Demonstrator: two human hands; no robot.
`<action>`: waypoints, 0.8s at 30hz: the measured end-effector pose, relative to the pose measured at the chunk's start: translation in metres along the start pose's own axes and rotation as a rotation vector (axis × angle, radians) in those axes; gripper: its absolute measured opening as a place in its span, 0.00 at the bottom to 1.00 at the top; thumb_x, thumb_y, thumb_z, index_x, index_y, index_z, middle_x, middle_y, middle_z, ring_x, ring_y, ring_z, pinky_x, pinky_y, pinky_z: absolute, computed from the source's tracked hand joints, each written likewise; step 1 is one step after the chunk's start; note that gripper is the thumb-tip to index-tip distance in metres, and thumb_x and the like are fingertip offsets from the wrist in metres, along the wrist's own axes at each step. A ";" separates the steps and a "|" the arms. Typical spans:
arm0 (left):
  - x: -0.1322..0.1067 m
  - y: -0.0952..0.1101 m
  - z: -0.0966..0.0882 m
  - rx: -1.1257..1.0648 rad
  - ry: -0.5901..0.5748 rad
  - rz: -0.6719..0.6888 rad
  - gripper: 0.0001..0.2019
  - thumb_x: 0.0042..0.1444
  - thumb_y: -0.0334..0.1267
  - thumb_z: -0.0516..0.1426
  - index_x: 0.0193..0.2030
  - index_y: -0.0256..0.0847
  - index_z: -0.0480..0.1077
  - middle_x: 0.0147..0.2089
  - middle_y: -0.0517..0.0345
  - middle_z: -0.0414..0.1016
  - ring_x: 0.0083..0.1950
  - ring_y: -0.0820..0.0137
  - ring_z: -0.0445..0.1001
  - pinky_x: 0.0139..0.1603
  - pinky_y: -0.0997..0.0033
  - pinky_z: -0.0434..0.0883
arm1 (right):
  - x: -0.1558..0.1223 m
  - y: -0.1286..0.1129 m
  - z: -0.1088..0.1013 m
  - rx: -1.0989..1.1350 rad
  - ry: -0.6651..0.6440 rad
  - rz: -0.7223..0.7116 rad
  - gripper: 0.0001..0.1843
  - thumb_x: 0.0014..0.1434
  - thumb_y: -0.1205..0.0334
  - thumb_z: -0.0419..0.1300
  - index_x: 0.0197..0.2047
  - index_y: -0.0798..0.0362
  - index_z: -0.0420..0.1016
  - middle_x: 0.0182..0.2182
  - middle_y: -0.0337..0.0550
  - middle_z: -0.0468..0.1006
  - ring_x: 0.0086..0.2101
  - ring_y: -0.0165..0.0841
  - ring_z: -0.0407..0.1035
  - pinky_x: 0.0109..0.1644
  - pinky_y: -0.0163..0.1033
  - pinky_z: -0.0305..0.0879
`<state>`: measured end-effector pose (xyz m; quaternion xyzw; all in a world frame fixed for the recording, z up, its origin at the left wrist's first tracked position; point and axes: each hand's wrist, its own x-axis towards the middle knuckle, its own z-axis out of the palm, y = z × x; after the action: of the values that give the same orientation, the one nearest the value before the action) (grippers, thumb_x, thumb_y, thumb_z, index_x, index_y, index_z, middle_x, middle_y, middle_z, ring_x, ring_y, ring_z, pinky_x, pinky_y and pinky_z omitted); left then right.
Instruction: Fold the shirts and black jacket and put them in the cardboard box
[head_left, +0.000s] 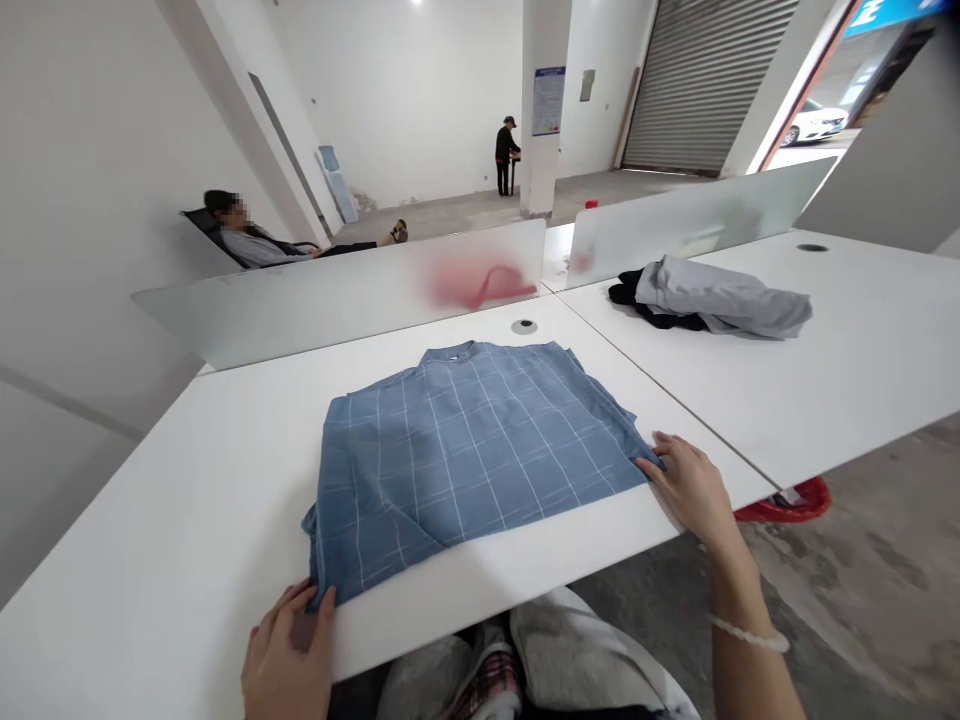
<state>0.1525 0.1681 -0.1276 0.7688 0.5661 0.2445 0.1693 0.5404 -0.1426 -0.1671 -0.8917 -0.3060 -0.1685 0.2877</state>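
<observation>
A blue shirt (480, 440) with thin white checks lies folded on the white table (187, 500), its collar on the far side. At the shirt's near left corner, my left hand (289, 645) pinches the cloth between thumb and fingers. My right hand (686, 480) grips the near right corner, the fabric caught between its thumb and fingertips. Both corners touch or nearly touch the tabletop. A few creases run across the lower left of the cloth.
Folded grey and black clothes (724, 295) lie on the adjoining table. Frosted dividers (360, 300) stand along the back edge. A red basket (799, 500) sits below the table's right side. One person (259, 240) reclines at the left; another (505, 155) stands far back.
</observation>
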 end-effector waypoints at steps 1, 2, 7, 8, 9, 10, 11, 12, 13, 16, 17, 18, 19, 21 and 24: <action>0.001 0.001 -0.001 0.016 0.002 -0.016 0.22 0.50 0.56 0.46 0.38 0.43 0.69 0.51 0.48 0.72 0.55 0.53 0.69 0.58 0.52 0.64 | 0.000 0.000 0.000 0.020 0.003 0.003 0.18 0.60 0.46 0.50 0.34 0.51 0.69 0.48 0.56 0.75 0.52 0.50 0.65 0.52 0.55 0.64; 0.001 0.002 -0.002 0.023 0.014 -0.040 0.21 0.50 0.56 0.45 0.37 0.43 0.69 0.49 0.49 0.72 0.54 0.53 0.70 0.56 0.52 0.65 | -0.001 0.000 -0.001 0.048 0.006 0.009 0.17 0.60 0.46 0.50 0.32 0.51 0.67 0.47 0.55 0.76 0.52 0.49 0.65 0.53 0.54 0.63; 0.000 0.011 -0.007 0.005 0.209 -0.153 0.19 0.50 0.56 0.44 0.30 0.44 0.66 0.42 0.50 0.73 0.49 0.53 0.72 0.50 0.53 0.69 | -0.003 -0.006 -0.004 0.162 0.041 0.157 0.16 0.59 0.47 0.50 0.29 0.49 0.63 0.43 0.52 0.77 0.47 0.45 0.69 0.49 0.49 0.64; 0.000 0.013 -0.008 -0.007 0.256 -0.167 0.19 0.50 0.56 0.45 0.29 0.44 0.65 0.41 0.51 0.73 0.48 0.53 0.72 0.50 0.52 0.69 | -0.003 -0.008 -0.005 0.168 0.065 0.201 0.16 0.58 0.47 0.50 0.29 0.49 0.63 0.43 0.52 0.77 0.45 0.45 0.70 0.47 0.49 0.64; 0.000 0.014 -0.008 -0.020 0.298 -0.174 0.18 0.50 0.56 0.45 0.28 0.44 0.64 0.39 0.51 0.72 0.48 0.52 0.72 0.50 0.51 0.69 | -0.003 -0.010 -0.006 0.171 0.089 0.240 0.16 0.58 0.47 0.50 0.29 0.49 0.63 0.43 0.53 0.77 0.44 0.44 0.70 0.46 0.48 0.64; 0.000 0.016 -0.007 -0.031 0.333 -0.175 0.18 0.50 0.56 0.45 0.28 0.44 0.64 0.38 0.52 0.72 0.48 0.52 0.72 0.50 0.51 0.69 | -0.003 -0.012 -0.007 0.171 0.111 0.274 0.15 0.58 0.47 0.50 0.29 0.49 0.64 0.43 0.53 0.77 0.43 0.44 0.70 0.45 0.48 0.64; 0.000 0.017 -0.007 -0.038 0.361 -0.168 0.17 0.50 0.55 0.46 0.28 0.44 0.63 0.37 0.52 0.71 0.48 0.52 0.71 0.50 0.50 0.69 | -0.003 -0.013 -0.007 0.170 0.130 0.303 0.15 0.57 0.47 0.50 0.30 0.50 0.64 0.43 0.53 0.77 0.42 0.44 0.69 0.44 0.47 0.64; 0.000 0.017 -0.006 -0.036 0.382 -0.153 0.17 0.50 0.55 0.46 0.28 0.44 0.63 0.36 0.51 0.71 0.48 0.52 0.71 0.51 0.50 0.68 | -0.003 -0.014 -0.008 0.168 0.144 0.328 0.15 0.57 0.47 0.50 0.30 0.50 0.64 0.43 0.53 0.77 0.42 0.44 0.69 0.43 0.47 0.63; 0.000 0.017 -0.005 -0.025 0.392 -0.137 0.16 0.50 0.54 0.46 0.29 0.44 0.63 0.36 0.51 0.71 0.48 0.51 0.71 0.50 0.50 0.68 | -0.003 -0.016 -0.008 0.162 0.151 0.344 0.14 0.56 0.48 0.50 0.30 0.50 0.64 0.43 0.54 0.77 0.41 0.44 0.69 0.42 0.47 0.63; 0.001 0.014 -0.004 0.013 0.352 -0.140 0.16 0.50 0.54 0.45 0.29 0.44 0.63 0.38 0.50 0.71 0.47 0.51 0.71 0.49 0.50 0.69 | -0.003 -0.018 -0.009 0.110 0.134 0.315 0.13 0.56 0.50 0.50 0.28 0.50 0.62 0.42 0.54 0.77 0.41 0.44 0.68 0.43 0.47 0.62; 0.001 0.011 -0.005 0.016 0.319 -0.146 0.16 0.49 0.53 0.45 0.29 0.44 0.63 0.38 0.50 0.72 0.47 0.51 0.71 0.49 0.50 0.69 | -0.004 -0.018 -0.009 0.086 0.125 0.282 0.12 0.56 0.52 0.50 0.26 0.49 0.61 0.42 0.54 0.77 0.42 0.44 0.67 0.45 0.48 0.62; 0.002 0.007 -0.005 0.012 0.283 -0.146 0.16 0.49 0.53 0.45 0.29 0.44 0.63 0.39 0.49 0.72 0.47 0.51 0.72 0.49 0.50 0.69 | -0.004 -0.018 -0.010 0.062 0.114 0.245 0.12 0.55 0.54 0.50 0.24 0.49 0.59 0.41 0.53 0.77 0.43 0.45 0.67 0.46 0.48 0.61; 0.003 0.002 -0.006 0.008 0.249 -0.139 0.15 0.49 0.52 0.45 0.29 0.43 0.64 0.40 0.49 0.72 0.47 0.51 0.72 0.50 0.49 0.69 | -0.005 -0.018 -0.010 0.043 0.107 0.214 0.11 0.55 0.55 0.49 0.23 0.48 0.57 0.41 0.53 0.76 0.43 0.44 0.66 0.47 0.48 0.61; 0.005 -0.006 -0.007 0.020 0.196 -0.113 0.14 0.50 0.50 0.45 0.29 0.43 0.64 0.41 0.48 0.72 0.48 0.51 0.71 0.51 0.48 0.69 | -0.006 -0.018 -0.010 0.018 0.104 0.180 0.11 0.55 0.58 0.48 0.22 0.48 0.55 0.41 0.53 0.76 0.44 0.44 0.66 0.48 0.48 0.61; 0.008 -0.010 -0.004 0.092 0.226 -0.036 0.14 0.51 0.47 0.45 0.32 0.41 0.66 0.41 0.45 0.73 0.48 0.50 0.71 0.52 0.45 0.68 | -0.007 -0.019 -0.011 0.010 0.123 0.200 0.10 0.54 0.58 0.49 0.23 0.48 0.57 0.43 0.53 0.76 0.44 0.44 0.66 0.47 0.48 0.62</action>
<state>0.1439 0.1784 -0.1285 0.7330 0.6060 0.3002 0.0736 0.5215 -0.1403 -0.1545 -0.9043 -0.1984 -0.1918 0.3256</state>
